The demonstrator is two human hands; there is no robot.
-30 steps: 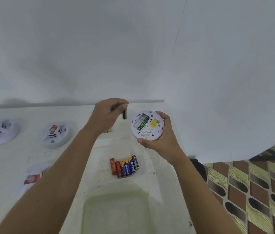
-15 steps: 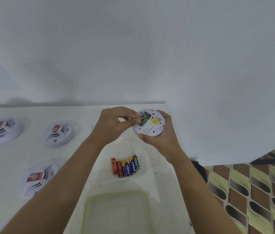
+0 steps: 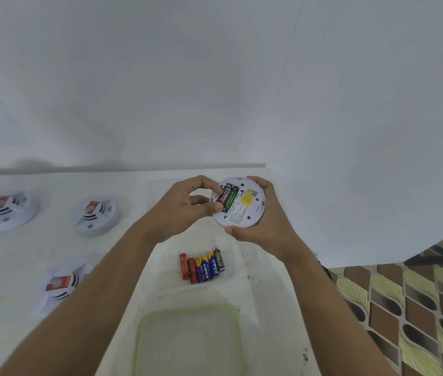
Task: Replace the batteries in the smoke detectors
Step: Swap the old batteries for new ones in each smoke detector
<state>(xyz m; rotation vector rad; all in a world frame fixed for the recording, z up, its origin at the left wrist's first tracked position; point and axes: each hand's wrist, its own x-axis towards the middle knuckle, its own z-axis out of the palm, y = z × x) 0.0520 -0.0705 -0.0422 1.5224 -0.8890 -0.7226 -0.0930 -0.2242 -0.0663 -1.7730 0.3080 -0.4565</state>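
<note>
My right hand (image 3: 262,232) grips a round white smoke detector (image 3: 244,213) from behind, its back plate with a yellow label facing me. My left hand (image 3: 185,210) pinches a black battery (image 3: 226,196) by its two ends, in the detector's open compartment beside a green battery (image 3: 231,202). A row of several loose batteries (image 3: 202,265), red, blue and black, lies on the white table (image 3: 111,256) below my hands.
Three more white smoke detectors lie face up on the left: far left (image 3: 8,210), middle (image 3: 96,214) and nearer (image 3: 61,284). A translucent green-rimmed container (image 3: 187,340) sits at the near edge. The table's right edge drops to a patterned floor (image 3: 405,308).
My left hand carried the black battery from beside the detector to its compartment. The battery now lies against the green one. My right hand stayed on the detector.
</note>
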